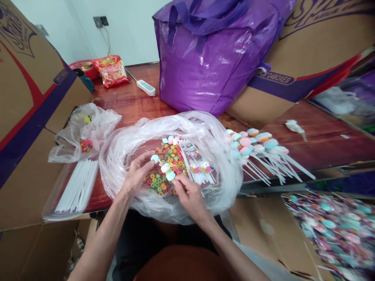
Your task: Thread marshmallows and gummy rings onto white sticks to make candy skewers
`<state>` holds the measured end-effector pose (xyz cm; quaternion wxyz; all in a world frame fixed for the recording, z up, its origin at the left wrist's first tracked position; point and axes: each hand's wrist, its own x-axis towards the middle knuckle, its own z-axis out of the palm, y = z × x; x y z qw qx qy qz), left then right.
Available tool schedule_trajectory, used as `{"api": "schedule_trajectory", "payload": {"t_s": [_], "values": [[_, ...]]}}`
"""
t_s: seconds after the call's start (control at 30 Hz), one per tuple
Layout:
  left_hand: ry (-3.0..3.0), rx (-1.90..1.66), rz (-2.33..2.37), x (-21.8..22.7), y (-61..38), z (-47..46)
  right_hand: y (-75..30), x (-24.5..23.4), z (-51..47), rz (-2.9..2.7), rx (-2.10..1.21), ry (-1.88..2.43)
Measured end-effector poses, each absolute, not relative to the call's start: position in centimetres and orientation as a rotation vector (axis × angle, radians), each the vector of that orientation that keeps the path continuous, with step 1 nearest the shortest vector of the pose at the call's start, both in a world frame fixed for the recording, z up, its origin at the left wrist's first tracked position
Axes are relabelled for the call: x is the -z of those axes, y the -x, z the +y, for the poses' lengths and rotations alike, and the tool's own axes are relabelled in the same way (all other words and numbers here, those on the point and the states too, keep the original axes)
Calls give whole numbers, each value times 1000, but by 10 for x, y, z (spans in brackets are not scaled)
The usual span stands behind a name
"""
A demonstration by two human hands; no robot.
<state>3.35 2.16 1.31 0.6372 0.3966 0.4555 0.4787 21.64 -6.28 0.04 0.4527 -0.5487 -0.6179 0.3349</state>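
Observation:
Between the thumb and fingers of my left hand [139, 171] is a pale blue marshmallow [154, 159]. My right hand [189, 193] pinches a marshmallow stick [168, 171] with pink, white, green and blue pieces threaded on it; the fingers hide most of its stick. Both hands are over a large clear plastic bag [117, 156] with its edges rolled down. Inside lie many small coloured candy rings [172, 156], a few loose marshmallows [171, 140] at the far side, and white sticks with printed packaging [196, 156] on the right.
Finished-looking marshmallow sticks [258, 144] lie right of the bag. Plain white sticks [77, 187] and a smaller plastic bag [84, 128] are at left. A purple bag [211, 58] and cardboard boxes [32, 86] stand around. Below right, a box holds many wrapped sticks [342, 230].

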Motion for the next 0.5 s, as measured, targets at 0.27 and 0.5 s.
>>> {"api": "schedule_trajectory", "payload": {"t_s": [0.27, 0.5], "values": [[-945, -1183, 1031, -10, -36, 19, -215, 0, -62, -1592, -844, 1330], [-1085, -1222, 1150, -1, -39, 17, -212, -1, -62, -1591, -794, 1357]]}}
